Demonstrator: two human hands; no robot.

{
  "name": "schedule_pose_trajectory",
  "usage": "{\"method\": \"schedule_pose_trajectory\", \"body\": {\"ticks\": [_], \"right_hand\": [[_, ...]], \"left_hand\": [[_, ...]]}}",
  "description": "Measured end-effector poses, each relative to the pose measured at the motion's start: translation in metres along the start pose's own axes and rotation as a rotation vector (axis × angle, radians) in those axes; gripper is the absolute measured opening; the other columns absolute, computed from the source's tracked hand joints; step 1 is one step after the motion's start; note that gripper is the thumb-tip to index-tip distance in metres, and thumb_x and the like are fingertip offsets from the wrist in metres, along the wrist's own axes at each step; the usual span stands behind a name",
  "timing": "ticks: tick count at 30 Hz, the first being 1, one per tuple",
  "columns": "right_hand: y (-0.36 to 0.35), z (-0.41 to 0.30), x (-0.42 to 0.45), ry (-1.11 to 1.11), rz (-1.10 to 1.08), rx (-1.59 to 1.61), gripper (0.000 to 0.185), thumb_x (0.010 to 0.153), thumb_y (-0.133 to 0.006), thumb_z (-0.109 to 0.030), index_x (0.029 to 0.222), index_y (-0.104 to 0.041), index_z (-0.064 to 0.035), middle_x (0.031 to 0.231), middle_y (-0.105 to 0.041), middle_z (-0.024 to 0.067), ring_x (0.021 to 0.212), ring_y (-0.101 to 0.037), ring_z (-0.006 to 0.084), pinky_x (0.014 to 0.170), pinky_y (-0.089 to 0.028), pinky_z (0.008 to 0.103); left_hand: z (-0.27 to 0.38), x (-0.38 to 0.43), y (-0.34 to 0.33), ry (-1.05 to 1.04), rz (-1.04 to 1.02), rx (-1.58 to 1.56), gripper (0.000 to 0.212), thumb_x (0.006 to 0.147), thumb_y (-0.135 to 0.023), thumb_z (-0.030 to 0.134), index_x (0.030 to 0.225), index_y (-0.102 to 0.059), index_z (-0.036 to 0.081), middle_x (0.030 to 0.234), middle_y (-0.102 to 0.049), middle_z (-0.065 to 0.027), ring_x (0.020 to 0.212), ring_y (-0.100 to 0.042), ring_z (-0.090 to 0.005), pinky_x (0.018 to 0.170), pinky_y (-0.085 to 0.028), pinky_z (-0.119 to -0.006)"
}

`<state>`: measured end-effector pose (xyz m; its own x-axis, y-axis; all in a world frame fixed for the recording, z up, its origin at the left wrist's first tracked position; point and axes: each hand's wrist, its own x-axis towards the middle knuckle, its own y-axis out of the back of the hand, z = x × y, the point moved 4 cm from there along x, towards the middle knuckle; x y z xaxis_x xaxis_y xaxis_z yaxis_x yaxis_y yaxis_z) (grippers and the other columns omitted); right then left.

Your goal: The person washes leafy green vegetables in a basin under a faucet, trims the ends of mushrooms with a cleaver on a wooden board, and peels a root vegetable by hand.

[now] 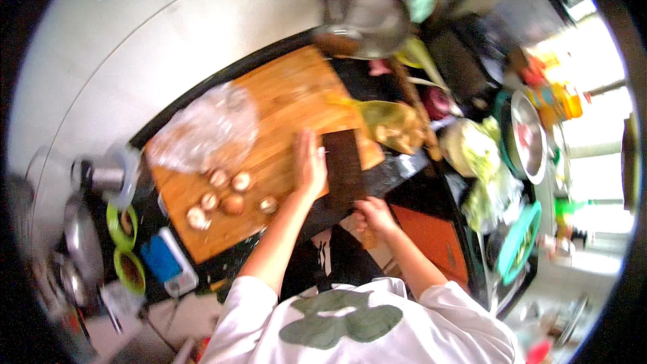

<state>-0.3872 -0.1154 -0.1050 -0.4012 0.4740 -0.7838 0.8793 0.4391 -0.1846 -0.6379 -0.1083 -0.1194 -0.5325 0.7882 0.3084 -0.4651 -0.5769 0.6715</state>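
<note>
My left hand [309, 164] is held flat over the wooden cutting board [283, 96], fingers straight, beside a dark rectangular blade, apparently a cleaver [343, 162]. Whether it touches the blade cannot be told. My right hand [374, 218] is closed at the near end of the cleaver, around what looks like its handle, which the fingers hide. Several round mushrooms [241, 181], one of them browner [232, 204], lie on the left part of the board. Behind them rests a crumpled clear plastic bag [210, 126]. A yellow translucent basket [394, 124] with pale pieces stands at the board's right edge. The picture is blurred.
A metal pan [366, 20] stands behind the board. Leafy greens [482, 156], a metal bowl [528, 136] and a teal basket [520, 242] are at the right. Green bowls [121, 225] and a blue-and-white device [167, 260] sit left. A wall [151, 35] bounds the far side.
</note>
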Motion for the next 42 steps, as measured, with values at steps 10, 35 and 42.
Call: {"method": "schedule_pose_trajectory", "body": {"ticks": [10, 35, 42], "right_hand": [[-0.086, -0.001, -0.027, 0.34, -0.088, 0.158, 0.017, 0.1, -0.064, -0.018, 0.09, -0.056, -0.0066, 0.065, -0.057, 0.0011, 0.047, -0.053, 0.0102, 0.044, -0.044, 0.0274], [0.374, -0.046, -0.318, 0.467, 0.818, 0.141, 0.052, 0.099, -0.071, -0.022, 0.138, -0.05, 0.0048, 0.067, -0.058, 0.0025, 0.048, -0.055, 0.0117, 0.041, -0.044, 0.0268], [0.392, -0.086, -0.362, 0.783, 0.765, -0.105, 0.025, 0.103, -0.063, -0.014, 0.125, -0.061, -0.0014, 0.07, -0.059, 0.0024, 0.048, -0.051, 0.0087, 0.042, -0.041, 0.0257]], "left_hand": [[0.04, 0.027, 0.018, -0.19, -0.059, -0.029, 0.047, 0.109, -0.046, 0.016, 0.149, -0.046, -0.008, 0.159, -0.041, -0.0279, 0.15, -0.032, -0.0484, 0.124, -0.026, -0.053], [0.472, -0.07, -0.383, 0.344, -0.673, -0.363, 0.045, 0.101, -0.038, 0.025, 0.091, -0.069, -0.006, 0.099, -0.071, -0.0289, 0.094, -0.069, -0.0421, 0.083, -0.053, -0.055], [0.519, -0.08, -0.24, -0.107, -0.749, -0.916, 0.023, 0.106, -0.051, 0.01, 0.11, -0.071, -0.002, 0.103, -0.075, -0.0135, 0.087, -0.073, -0.0217, 0.073, -0.059, -0.034]]}}
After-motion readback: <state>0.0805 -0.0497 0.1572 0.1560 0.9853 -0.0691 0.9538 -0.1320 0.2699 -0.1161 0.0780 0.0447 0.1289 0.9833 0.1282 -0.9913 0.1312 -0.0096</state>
